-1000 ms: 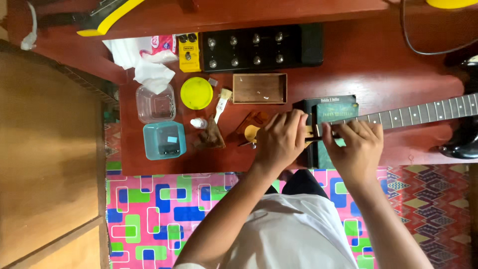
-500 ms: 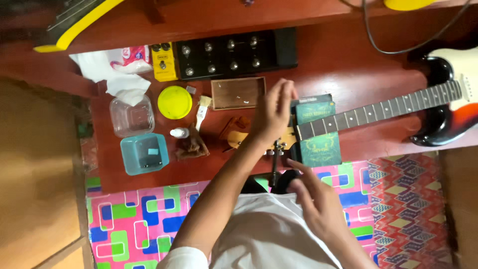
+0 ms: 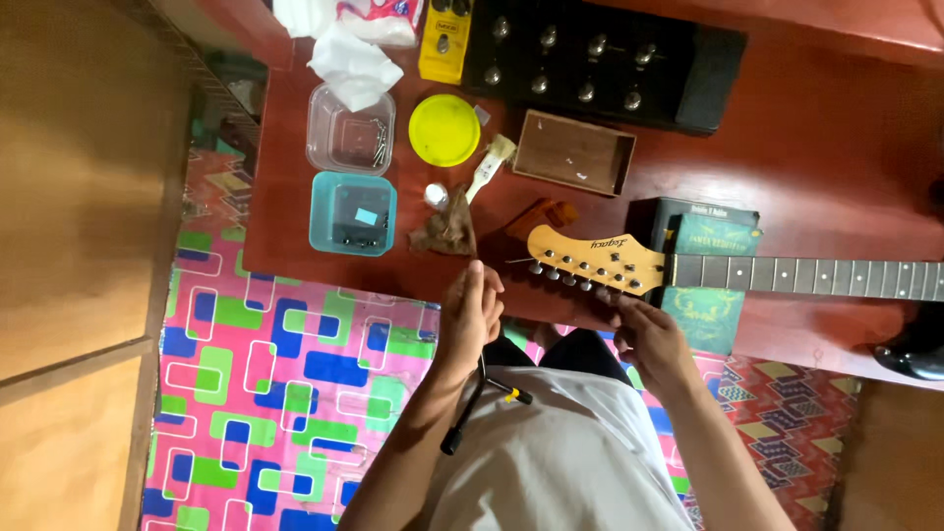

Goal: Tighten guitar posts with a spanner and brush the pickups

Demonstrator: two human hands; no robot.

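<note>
Head view: you work at the guitar headstock (image 3: 595, 261); your right hand (image 3: 651, 339) touches its tuners, fingers curled, and your left hand (image 3: 470, 317) grips a black tool (image 3: 470, 418). Next needs careful aiming.

our left hand (image 3: 470, 317) is closed around a black tool with a yellow tip (image 3: 484, 395), just off the edge of the red table (image 3: 806, 157). our right hand (image 3: 649, 339) touches the tuners on the lower edge of the guitar headstock (image 3: 595, 261), which rests on a dark green book (image 3: 710, 265). near the left hand lie a teal container (image 3: 352, 213), a clear container (image 3: 350, 131) and a yellow lid (image 3: 444, 130).
</note>
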